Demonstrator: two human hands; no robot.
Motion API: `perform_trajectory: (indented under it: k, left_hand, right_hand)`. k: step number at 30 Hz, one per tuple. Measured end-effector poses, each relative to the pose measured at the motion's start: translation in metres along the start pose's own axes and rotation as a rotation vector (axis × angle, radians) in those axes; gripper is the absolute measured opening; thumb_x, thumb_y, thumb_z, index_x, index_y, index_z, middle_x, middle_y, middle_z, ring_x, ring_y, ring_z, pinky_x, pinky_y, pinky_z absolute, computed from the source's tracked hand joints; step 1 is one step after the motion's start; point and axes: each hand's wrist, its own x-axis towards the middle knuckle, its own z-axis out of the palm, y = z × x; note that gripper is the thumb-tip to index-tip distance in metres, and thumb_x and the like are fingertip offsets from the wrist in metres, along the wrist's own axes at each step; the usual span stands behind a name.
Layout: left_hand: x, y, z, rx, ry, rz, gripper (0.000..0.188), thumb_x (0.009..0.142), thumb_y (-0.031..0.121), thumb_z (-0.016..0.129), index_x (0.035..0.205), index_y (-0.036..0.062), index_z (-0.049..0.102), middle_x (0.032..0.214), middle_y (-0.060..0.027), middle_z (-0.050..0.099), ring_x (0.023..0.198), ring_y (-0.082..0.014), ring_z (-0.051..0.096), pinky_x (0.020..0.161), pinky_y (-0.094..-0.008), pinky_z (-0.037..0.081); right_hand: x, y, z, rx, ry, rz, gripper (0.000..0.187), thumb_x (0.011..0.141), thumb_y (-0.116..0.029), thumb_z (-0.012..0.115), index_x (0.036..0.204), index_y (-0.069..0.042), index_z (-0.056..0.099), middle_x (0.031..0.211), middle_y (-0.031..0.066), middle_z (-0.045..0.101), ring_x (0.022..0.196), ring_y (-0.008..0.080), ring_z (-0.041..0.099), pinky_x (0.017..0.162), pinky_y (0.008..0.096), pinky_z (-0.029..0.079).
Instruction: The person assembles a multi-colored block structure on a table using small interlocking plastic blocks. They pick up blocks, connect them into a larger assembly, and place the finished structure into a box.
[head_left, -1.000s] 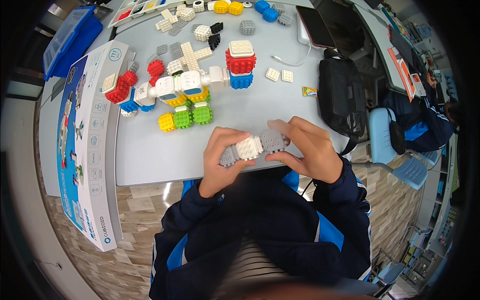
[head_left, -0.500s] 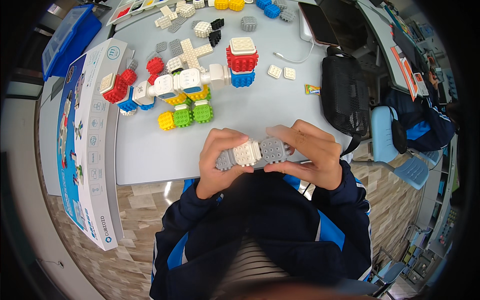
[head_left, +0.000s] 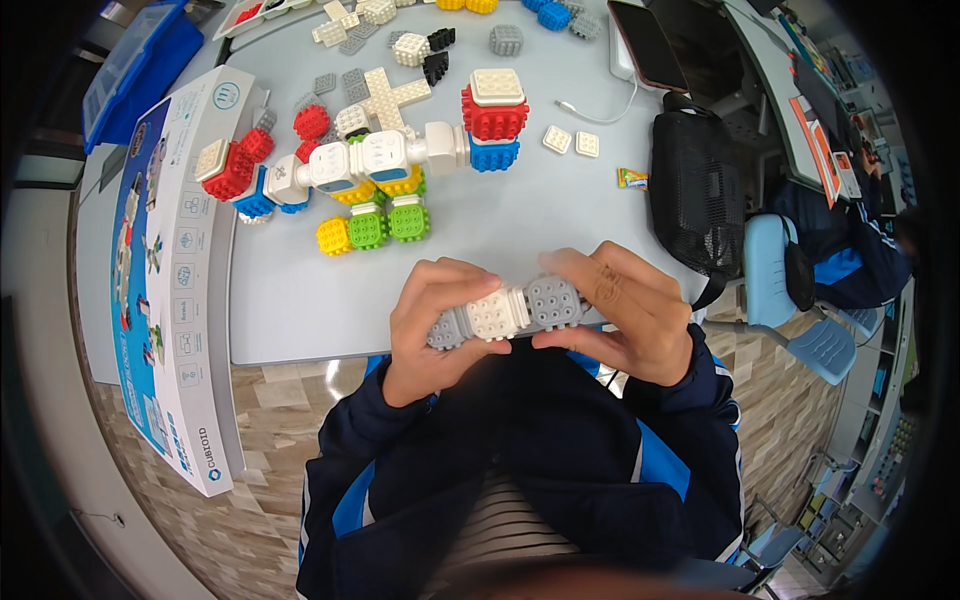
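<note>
A short row of studded cube blocks, grey at both ends and white in the middle, is held over the near edge of the grey table. My left hand grips its left grey end and my right hand grips its right grey end. Farther back on the table lies a chain of joined blocks in red, blue, white and yellow, with a yellow and two green cubes in front of it.
A red, white and blue block stack stands behind. Loose grey, white, black blocks lie at the back. A long printed box lies at the left, a black mesh bag at the right, a blue chair beyond.
The block row and both hands have drifted slightly nearer to me and lower in view; the grip is the same.
</note>
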Motion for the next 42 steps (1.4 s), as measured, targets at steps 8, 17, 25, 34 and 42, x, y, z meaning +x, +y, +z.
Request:
perform_trajectory:
  k: [8, 17, 25, 34, 42]
  left_hand:
    - [0.005, 0.004, 0.0, 0.055, -0.035, -0.069, 0.061, 0.076, 0.035, 0.089, 0.119, -0.0013, 0.064, 0.109, -0.0127, 0.059, 0.1, -0.0253, 0.064, 0.085, -0.0356, 0.05]
    - [0.009, 0.009, 0.014, 0.244, 0.058, -0.117, 0.053, 0.073, 0.007, 0.088, 0.12, 0.0015, 0.065, 0.107, -0.0154, 0.063, 0.094, -0.0289, 0.063, 0.081, -0.035, 0.051]
    - [0.025, -0.01, 0.034, 0.465, 0.111, -0.172, 0.047, 0.08, 0.003, 0.081, 0.123, -0.0008, 0.063, 0.115, -0.0171, 0.061, 0.103, -0.0321, 0.061, 0.09, -0.0392, 0.05]
    - [0.027, -0.028, 0.05, 0.544, 0.042, -0.187, 0.06, 0.089, 0.007, 0.073, 0.142, -0.002, 0.046, 0.133, -0.0223, 0.048, 0.121, -0.0404, 0.051, 0.105, -0.0451, 0.042]
    - [0.025, -0.019, 0.049, 0.536, -0.015, -0.077, 0.063, 0.086, 0.008, 0.076, 0.141, -0.0015, 0.047, 0.142, -0.0209, 0.045, 0.135, -0.0411, 0.041, 0.112, -0.0494, 0.035]
  right_hand:
    - [0.003, 0.0, -0.004, 0.055, -0.039, 0.04, 0.071, 0.067, -0.015, 0.089, 0.129, 0.008, 0.062, 0.105, 0.0171, 0.069, 0.074, 0.0254, 0.059, 0.063, 0.0347, 0.051]
    - [0.005, 0.021, 0.004, 0.078, -0.06, 0.068, 0.054, 0.074, 0.0, 0.079, 0.125, 0.007, 0.062, 0.097, 0.0169, 0.063, 0.073, 0.0284, 0.053, 0.065, 0.035, 0.048]
    - [0.021, 0.086, -0.013, -0.048, -0.155, 0.25, 0.054, 0.08, -0.01, 0.08, 0.132, -0.007, 0.066, 0.099, 0.0154, 0.068, 0.079, 0.0293, 0.061, 0.074, 0.0356, 0.052]
    - [0.044, 0.135, 0.003, -0.437, -0.088, 0.395, 0.027, 0.081, -0.011, 0.076, 0.104, 0.001, 0.071, 0.097, 0.0194, 0.066, 0.092, 0.0371, 0.066, 0.083, 0.041, 0.053]
    - [0.123, 0.202, -0.025, -0.416, 0.324, 0.464, 0.025, 0.089, -0.02, 0.063, 0.097, 0.003, 0.068, 0.098, 0.0244, 0.066, 0.095, 0.0424, 0.064, 0.081, 0.0452, 0.051]
